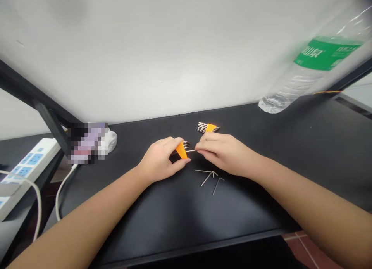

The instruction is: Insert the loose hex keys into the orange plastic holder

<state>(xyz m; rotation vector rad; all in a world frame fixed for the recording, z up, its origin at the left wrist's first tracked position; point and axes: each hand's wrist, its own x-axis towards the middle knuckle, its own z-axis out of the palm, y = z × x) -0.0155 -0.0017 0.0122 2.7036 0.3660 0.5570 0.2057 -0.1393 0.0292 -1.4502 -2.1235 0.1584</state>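
Observation:
My left hand (159, 158) grips an orange hex key holder (181, 150), with several metal keys fanned at its far end. My right hand (221, 150) pinches a thin steel hex key (190, 150) between finger and thumb, its tip reaching the holder. Just beyond my right fingers lies a second orange holder (210, 128) packed with several metal keys, and my hand does not appear to touch it. Several loose L-shaped hex keys (209, 178) rest on the black tabletop (162, 218) below my right hand.
A large clear water bottle (314, 63) with a green label hangs close to the camera at upper right. A white power strip (29, 168) and white cable (62, 191) sit left of the table, near a pixelated object (87, 143) and white cloth (109, 142).

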